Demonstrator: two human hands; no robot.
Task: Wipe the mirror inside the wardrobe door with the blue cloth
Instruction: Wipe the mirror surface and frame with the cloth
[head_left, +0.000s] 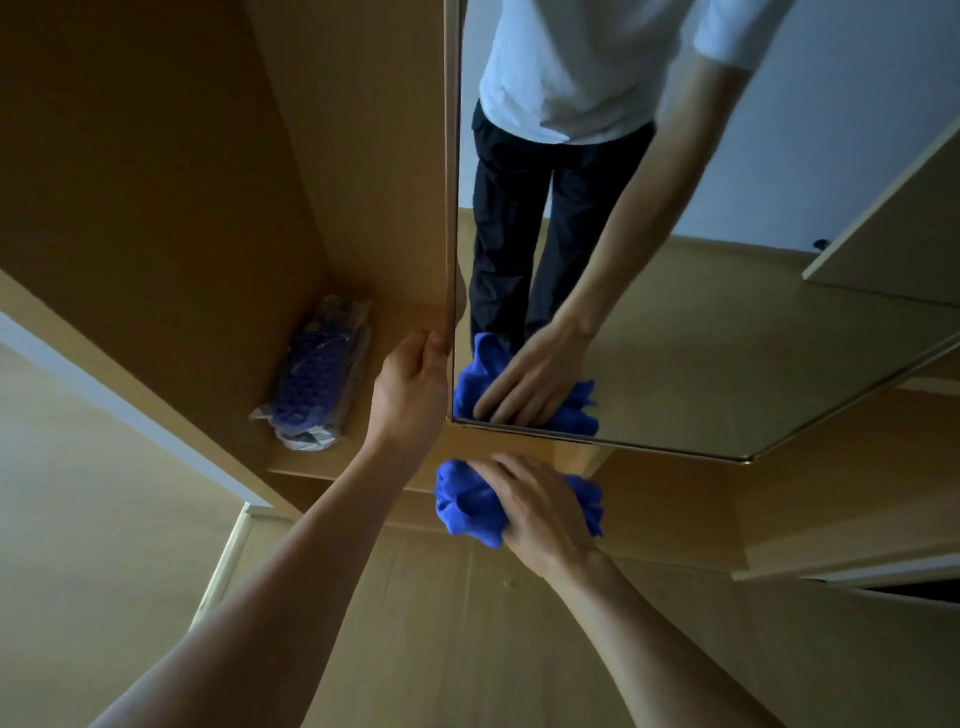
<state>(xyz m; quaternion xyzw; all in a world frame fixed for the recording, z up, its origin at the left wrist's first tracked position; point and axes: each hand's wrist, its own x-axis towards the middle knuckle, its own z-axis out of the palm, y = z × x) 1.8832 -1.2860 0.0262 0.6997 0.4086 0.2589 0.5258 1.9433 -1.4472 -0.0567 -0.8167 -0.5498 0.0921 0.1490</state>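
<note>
A: Where is the blue cloth (467, 501) at this moment?

B: Low in the centre of the frame, bunched under the right hand (535, 506), whose fingers are closed over it. It sits on the wooden panel of the wardrobe door (675, 499) just below the mirror (701, 332), near the mirror's lower left corner. Whether it touches the frame edge, I cannot tell.

A: And the other hand?

B: The left hand (413, 387) is clasped round the door's free edge, left of centre, steadying it.

A: How far along would you judge the wiping?

B: Hard to say. The glass shows no streaks or smears that I can make out, so I cannot tell wiped from unwiped. With the cloth off the glass, either a downward stroke has run past the bottom or the upper part is yet to be done.

A: Which way does the mirror run?

B: Its long axis rises from bottom centre toward the top of the frame; the glass faces the person, whose reflection fills it. A bagged blue item (317, 374) lies on the wardrobe shelf, centre left.
</note>
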